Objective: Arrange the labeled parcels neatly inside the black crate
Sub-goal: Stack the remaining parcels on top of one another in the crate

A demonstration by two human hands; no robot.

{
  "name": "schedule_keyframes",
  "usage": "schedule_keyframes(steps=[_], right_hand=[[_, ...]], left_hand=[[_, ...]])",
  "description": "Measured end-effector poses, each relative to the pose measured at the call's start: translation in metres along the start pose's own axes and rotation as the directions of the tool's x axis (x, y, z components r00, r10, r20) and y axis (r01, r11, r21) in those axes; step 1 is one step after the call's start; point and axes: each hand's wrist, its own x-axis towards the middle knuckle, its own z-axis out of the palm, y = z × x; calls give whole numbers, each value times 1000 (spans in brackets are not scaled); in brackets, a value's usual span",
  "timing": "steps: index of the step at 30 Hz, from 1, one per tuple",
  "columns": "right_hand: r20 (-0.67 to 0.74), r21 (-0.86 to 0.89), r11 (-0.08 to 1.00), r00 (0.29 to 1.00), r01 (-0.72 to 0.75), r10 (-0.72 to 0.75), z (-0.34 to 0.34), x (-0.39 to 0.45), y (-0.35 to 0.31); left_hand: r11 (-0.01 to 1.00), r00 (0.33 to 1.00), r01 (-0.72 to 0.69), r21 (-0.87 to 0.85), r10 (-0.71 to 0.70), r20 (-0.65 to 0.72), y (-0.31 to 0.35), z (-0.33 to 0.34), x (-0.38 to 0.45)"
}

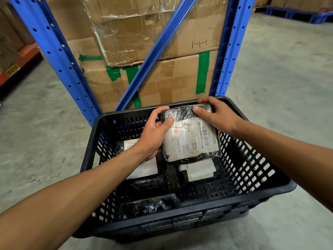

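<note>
Both hands grip one labeled parcel (191,138) between them: the left hand (154,136) closes on its left edge with the thumb on top, and the right hand (215,116) clamps its far right corner, fingers curled over the black wrap. Held this way, the parcel hangs above the far right part of the black crate (261,177), label side up. Three more parcels lie on the crate floor: one (144,168) under the left wrist, one (200,171) just below the held parcel, and a dark one (149,204) nearer the person, against the near wall. Beyond the grip stands a blue rack (59,56) with two stacked cardboard boxes (176,82) on a concrete floor (281,73).
</note>
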Motion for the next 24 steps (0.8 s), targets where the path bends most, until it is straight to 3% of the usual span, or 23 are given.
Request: schedule_keyframes(steps=[4, 8, 10, 12, 14, 15, 19, 22, 24], right_hand=[[-46, -48, 994, 994, 100, -102, 7, -3, -1], [-140, -94, 990, 983, 104, -116, 20, -12, 5], [-200, 121, 992, 980, 44, -19, 28, -16, 8], [-180, 509, 857, 963, -83, 200, 39, -18, 8], [-102, 698, 697, 942, -161, 319, 44, -18, 6], [-91, 700, 695, 946, -162, 312, 43, -16, 8], [-4, 615, 769, 974, -177, 227, 18, -11, 16], [169, 491, 829, 963, -266, 209, -2, -12, 25], [181, 437, 859, 961, -268, 208, -5, -14, 29]], left_hand=[[999, 992, -54, -4, 53, -110, 12, 3, 3], [992, 964, -7, -126, -27, -266, 19, 7, 0], [974, 950, -12, -226, -60, -308, 18, 10, 1], [973, 949, -28, -227, -45, -312, 12, 13, -1], [982, 963, -14, -188, -38, -268, 5, 13, -6], [992, 970, -3, -125, -27, -240, 3, 11, -9], [955, 993, -79, 286, 100, -61, 8, -8, -9], [949, 992, -64, 310, 27, 121, 13, -10, -6], [941, 975, -25, 338, -51, 215, 6, -2, -8]])
